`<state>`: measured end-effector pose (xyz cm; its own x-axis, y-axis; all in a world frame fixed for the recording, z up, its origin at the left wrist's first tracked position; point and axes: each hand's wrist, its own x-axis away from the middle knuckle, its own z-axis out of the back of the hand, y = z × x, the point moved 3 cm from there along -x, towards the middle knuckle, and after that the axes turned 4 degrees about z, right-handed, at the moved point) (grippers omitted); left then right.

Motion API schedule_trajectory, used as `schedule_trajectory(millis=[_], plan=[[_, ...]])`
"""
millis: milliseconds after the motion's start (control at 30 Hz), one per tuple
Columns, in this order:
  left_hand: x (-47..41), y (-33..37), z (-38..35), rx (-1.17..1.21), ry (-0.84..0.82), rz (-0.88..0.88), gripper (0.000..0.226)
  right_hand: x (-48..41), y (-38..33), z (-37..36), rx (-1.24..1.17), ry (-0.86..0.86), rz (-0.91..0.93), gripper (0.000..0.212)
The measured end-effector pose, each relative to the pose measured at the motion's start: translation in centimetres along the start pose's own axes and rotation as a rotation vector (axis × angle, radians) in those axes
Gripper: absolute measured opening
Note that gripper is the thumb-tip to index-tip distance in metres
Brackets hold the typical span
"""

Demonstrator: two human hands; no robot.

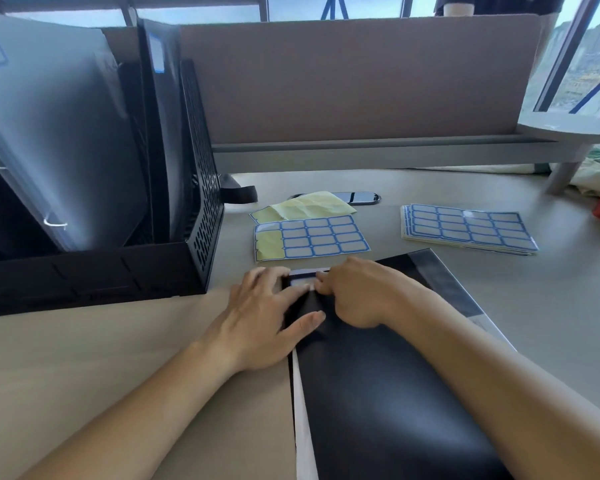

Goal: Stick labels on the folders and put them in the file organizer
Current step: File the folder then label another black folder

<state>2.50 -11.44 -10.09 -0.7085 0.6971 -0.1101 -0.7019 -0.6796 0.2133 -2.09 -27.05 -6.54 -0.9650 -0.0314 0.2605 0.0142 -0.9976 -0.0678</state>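
**Both hands on the label at the folder's top corner**

The desk (430,299) fills the lower frame. At the left stands the black mesh file organizer (201,202), with labelled folders (59,133) already upright in it. The black folder (378,393) you are working on lies flat from the centre down to the bottom right.

Your left hand (257,317) lies flat with straight fingers on its top left corner. Your right hand (357,292) is curled, with its fingertips at the label's right end; whether it pinches or only presses cannot be told.

Above your hands lie a partly used label sheet (321,239) and, to the right, a stack of label sheets (468,228). The blue-edged label (300,282) sits on the folder's corner between your fingertips.
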Motion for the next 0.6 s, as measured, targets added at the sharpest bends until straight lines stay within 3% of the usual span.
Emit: schedule_trajectory(millis=[200,300,400,500,600], plan=[[0.7,0.2,0.7,0.05,0.025,0.102,0.097,-0.8,-0.1,0.5,-0.052,0.069,-0.036,0.017],[1.6,1.2,1.3,0.092,-0.019,0.205,0.096,-0.4,0.2,1.6,-0.034,0.044,-0.021,0.027],[2.8,2.3,2.0,0.074,-0.058,0.252,0.079,1.5,0.7,3.5,-0.017,0.033,-0.028,0.035],[4.4,3.3,2.8,0.005,-0.12,0.298,0.074,4.5,3.0,3.9,-0.082,0.159,-0.158,0.039],[6.3,4.3,2.8,0.093,-0.217,0.308,0.078,8.5,6.7,2.1,-0.045,0.205,-0.402,0.04]])
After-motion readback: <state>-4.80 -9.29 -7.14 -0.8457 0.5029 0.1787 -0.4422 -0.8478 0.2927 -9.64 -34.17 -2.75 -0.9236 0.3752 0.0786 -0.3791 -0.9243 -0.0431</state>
